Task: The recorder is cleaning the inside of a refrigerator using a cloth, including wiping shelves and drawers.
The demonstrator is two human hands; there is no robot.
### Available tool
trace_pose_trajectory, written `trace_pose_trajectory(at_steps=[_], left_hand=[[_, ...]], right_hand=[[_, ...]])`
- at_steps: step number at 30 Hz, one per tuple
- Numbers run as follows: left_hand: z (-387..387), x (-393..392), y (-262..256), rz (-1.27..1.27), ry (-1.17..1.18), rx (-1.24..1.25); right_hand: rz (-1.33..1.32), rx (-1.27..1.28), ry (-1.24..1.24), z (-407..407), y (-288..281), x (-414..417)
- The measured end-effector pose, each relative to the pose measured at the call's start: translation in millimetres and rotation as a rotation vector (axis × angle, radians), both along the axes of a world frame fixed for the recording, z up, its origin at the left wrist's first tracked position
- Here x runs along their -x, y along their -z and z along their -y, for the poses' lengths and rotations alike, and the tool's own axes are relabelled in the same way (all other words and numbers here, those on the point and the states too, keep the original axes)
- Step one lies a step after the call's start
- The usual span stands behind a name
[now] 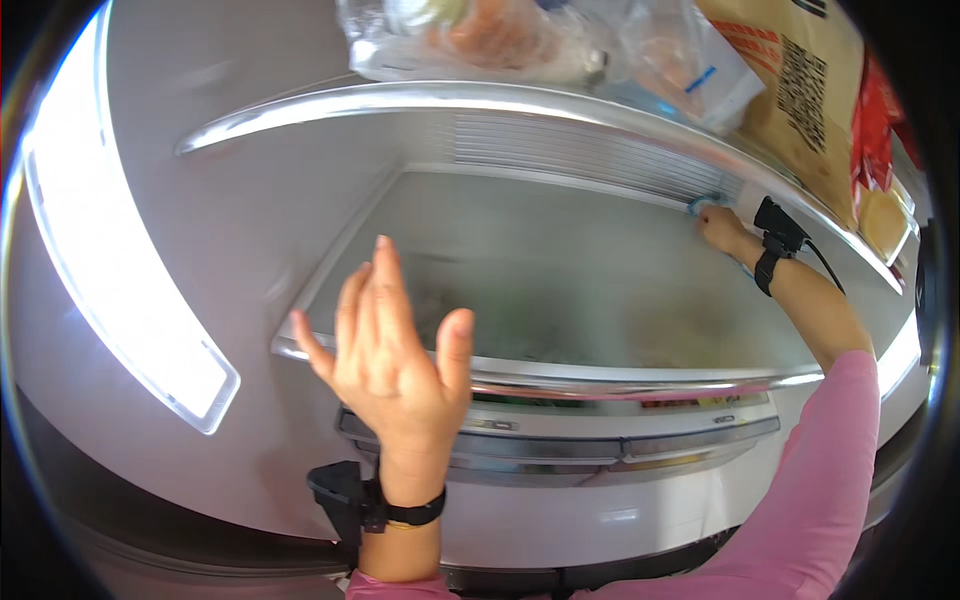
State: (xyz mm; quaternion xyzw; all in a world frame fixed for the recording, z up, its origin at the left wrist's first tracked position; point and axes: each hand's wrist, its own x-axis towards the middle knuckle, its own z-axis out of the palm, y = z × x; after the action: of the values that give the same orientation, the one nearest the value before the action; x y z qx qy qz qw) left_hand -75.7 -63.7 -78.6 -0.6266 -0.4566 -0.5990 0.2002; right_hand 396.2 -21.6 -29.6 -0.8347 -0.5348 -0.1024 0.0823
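Note:
Inside a refrigerator, my right hand (721, 229) is closed on a blue-and-white cloth (703, 204) at the back right of a frosted glass shelf (525, 255). Part of the cloth shows beyond my knuckles, and a bluish edge shows under my wrist. My left hand (390, 337) is raised over the shelf's front left, fingers apart, holding nothing. Each wrist wears a black strap with a black device on it.
Above, another shelf with a shiny front trim (450, 94) bears filled clear plastic bags (510, 41) and a brown printed package (795, 90). Drawers (555, 448) lie below the glass shelf. A bright light panel (112, 225) is on the left wall.

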Motion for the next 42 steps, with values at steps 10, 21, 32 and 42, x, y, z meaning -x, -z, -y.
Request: trace_pose_trajectory(at_steps=[10,21,32,42], left_hand=[[-9.5,12.6,5.3,-0.010,0.103,-0.036],[-3.8,2.8,0.9,0.051,0.100,-0.018],[-5.5,-0.6,-2.5,0.017,0.066,-0.058],[18.5,25.4,-9.6,-0.060,0.025,-0.029]], right_hand=[[0.305,-0.127,-0.539,-41.4,-10.7,89.5],[0.070,-0.284,-0.867,-80.2,13.6,101.1],[-0.120,-0.107,-1.114,-180.0,-5.9,339.2],[-0.632,0.192,-1.561,-11.7,-19.3,419.4]])
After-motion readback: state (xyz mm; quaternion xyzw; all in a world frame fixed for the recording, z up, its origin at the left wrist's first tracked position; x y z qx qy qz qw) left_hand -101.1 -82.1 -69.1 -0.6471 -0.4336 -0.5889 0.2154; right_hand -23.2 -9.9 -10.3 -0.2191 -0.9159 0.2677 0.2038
